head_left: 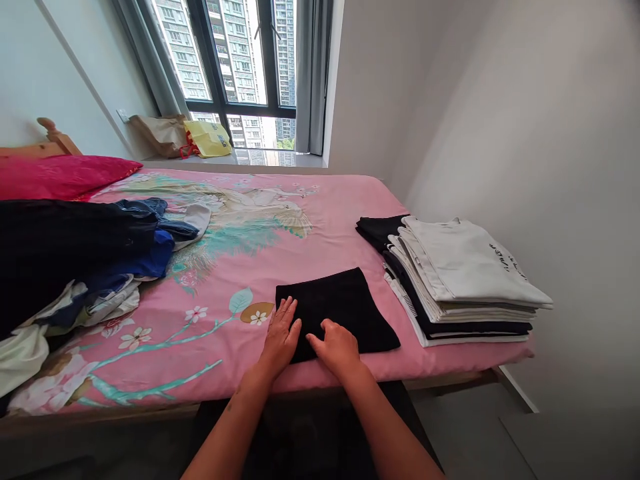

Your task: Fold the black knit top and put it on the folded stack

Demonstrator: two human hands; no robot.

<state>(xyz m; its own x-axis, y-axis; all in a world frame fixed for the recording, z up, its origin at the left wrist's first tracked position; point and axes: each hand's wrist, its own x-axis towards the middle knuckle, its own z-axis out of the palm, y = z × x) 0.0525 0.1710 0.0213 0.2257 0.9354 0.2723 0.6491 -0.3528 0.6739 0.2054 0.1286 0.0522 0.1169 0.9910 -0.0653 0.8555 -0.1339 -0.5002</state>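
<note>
The left hand [280,331] is lying open and flat, with its fingers spread, and these fingers are pressing on the left end of a folded black cloth [353,310]. The right hand [336,347] is resting on the near edge of the same cloth. It is open too, with its fingers a little bent, and I cannot see it gripping anything. The black cloth is lying straight ahead of the hands on a pink bed cover [320,200]. Its long axis is running across the person's front, from left to right, a little slanted. The right hand is sitting nearer to the middle of the cloth, while the left hand is staying at its end. Just to the right of the hands, a stack of folded clothes [460,280] is sitting on the bed. Farther to the left of the hands, a heap of mixed clothes [75,260] is lying on the bed.
</note>
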